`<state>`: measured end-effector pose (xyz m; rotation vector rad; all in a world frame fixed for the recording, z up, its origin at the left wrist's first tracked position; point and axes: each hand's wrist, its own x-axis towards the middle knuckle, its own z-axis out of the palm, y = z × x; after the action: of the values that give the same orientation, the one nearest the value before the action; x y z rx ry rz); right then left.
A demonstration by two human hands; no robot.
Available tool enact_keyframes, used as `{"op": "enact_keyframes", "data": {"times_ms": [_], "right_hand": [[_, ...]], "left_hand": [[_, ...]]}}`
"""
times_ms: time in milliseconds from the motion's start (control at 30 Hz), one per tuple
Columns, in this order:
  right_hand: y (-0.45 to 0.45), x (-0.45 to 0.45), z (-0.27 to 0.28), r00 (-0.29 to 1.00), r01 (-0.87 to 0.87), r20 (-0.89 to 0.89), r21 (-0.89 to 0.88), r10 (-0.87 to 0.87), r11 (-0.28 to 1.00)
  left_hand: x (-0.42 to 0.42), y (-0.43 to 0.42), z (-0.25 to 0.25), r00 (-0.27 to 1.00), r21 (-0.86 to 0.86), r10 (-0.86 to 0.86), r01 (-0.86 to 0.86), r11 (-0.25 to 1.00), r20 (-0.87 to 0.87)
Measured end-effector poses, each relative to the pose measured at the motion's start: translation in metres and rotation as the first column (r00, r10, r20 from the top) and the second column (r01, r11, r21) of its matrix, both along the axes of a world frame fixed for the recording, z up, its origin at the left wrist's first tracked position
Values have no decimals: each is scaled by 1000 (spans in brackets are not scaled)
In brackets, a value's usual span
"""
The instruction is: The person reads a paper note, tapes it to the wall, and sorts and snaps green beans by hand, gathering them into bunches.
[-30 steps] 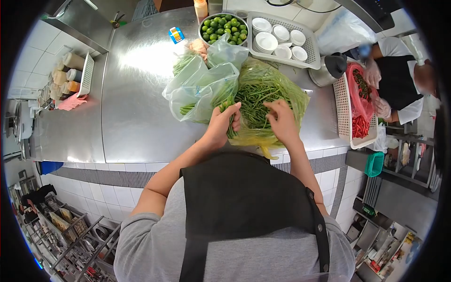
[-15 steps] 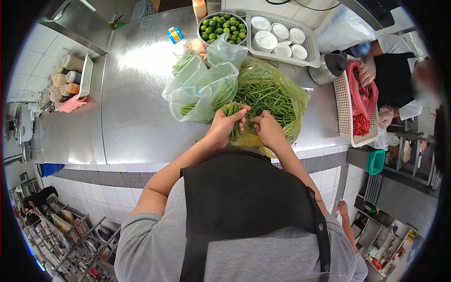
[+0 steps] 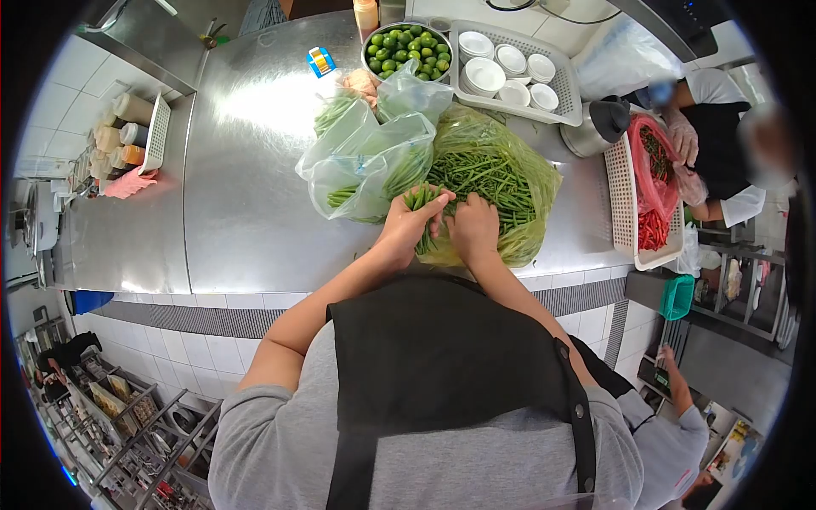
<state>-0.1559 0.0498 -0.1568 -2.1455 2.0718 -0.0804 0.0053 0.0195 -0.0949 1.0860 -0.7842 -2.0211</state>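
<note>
A bunch of green beans [image 3: 418,201] stands up out of my left hand [image 3: 403,225], whose fingers and thumb are wrapped round it. Just to its right, my right hand [image 3: 473,228] is closed, fingers curled down at the near edge of the pile of green beans [image 3: 493,177]. Whatever those fingers hold is hidden. The pile lies in an open yellow-green plastic bag [image 3: 537,223]. On the left, a clear plastic bag [image 3: 344,161] with more green beans inside sits against it.
Behind the bags stand a metal bowl of limes [image 3: 406,53] and a grey tray [image 3: 565,83] of white bowls. A steel jug [image 3: 595,127] is at the right. Beyond it, a co-worker's gloved hands [image 3: 682,136] are over a white basket [image 3: 623,204] with red chillies.
My right hand has shifted slightly left, towards my left hand, and its fingers are more curled. The co-worker's hands have moved, and another person behind me has come further into view.
</note>
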Motion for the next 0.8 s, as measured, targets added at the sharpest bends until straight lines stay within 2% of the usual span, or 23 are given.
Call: {"op": "enact_keyframes", "data": {"times_ms": [33, 167, 233, 267, 333, 367, 433, 467, 533, 567, 600, 633, 667, 700, 767, 800], "right_hand": [[1, 2, -2, 999, -14, -40, -26, 13, 1000], [2, -3, -5, 1000, -8, -9, -84, 7, 996], [1, -7, 6, 978, 72, 202, -44, -61, 996], [1, -9, 15, 978, 68, 201, -42, -58, 997], [0, -17, 32, 830, 136, 539, 53, -143, 989], [0, -20, 35, 830, 137, 538, 54, -144, 989], [-1, -27, 40, 567, 177, 809, 64, -155, 982], [-2, -29, 45, 568, 182, 808, 63, -158, 981], [-5, -32, 53, 280, 214, 926, 199, -255, 956], [-7, -33, 54, 200, 203, 949, 204, -244, 958], [-8, -32, 55, 198, 201, 950, 202, -242, 959], [-9, -31, 57, 117, 200, 959, 232, -258, 952], [-9, -30, 59, 36, 197, 961, 262, -274, 945], [-9, -29, 59, 35, 196, 961, 262, -274, 945], [-8, -24, 60, -144, 152, 933, 351, -330, 924], [-7, -22, 62, -145, 151, 933, 351, -330, 924]], "left_hand": [[1, 0, 1, 1000, 1, -5, 5, 1000, 12], [3, -1, -3, 1000, 6, 11, -11, 1000, -2], [5, -2, -6, 999, 15, 42, -42, 999, -11], [5, -2, -7, 999, 18, 46, -46, 999, -11], [5, -2, -9, 997, 30, 77, -77, 997, -12], [4, -2, -9, 997, 31, 76, -76, 997, -13], [3, -2, -7, 997, 17, 56, -57, 998, 57], [1, -2, -5, 997, 16, 51, -52, 999, 55], [-1, -2, 0, 989, -38, -5, 11, 999, 151], [-2, -1, 1, 988, -39, -5, 11, 999, 152], [-3, 0, 1, 971, -188, -35, 81, 979, 235], [-4, 1, 1, 946, -326, -52, 161, 932, 319], [-5, 2, 0, 946, -326, -50, 160, 931, 321], [-5, 3, -1, 943, -388, -22, 158, 908, 333], [-4, 3, -4, 939, -447, 7, 157, 881, 344], [-2, 2, -5, 923, -455, 14, 177, 873, 384]]}}
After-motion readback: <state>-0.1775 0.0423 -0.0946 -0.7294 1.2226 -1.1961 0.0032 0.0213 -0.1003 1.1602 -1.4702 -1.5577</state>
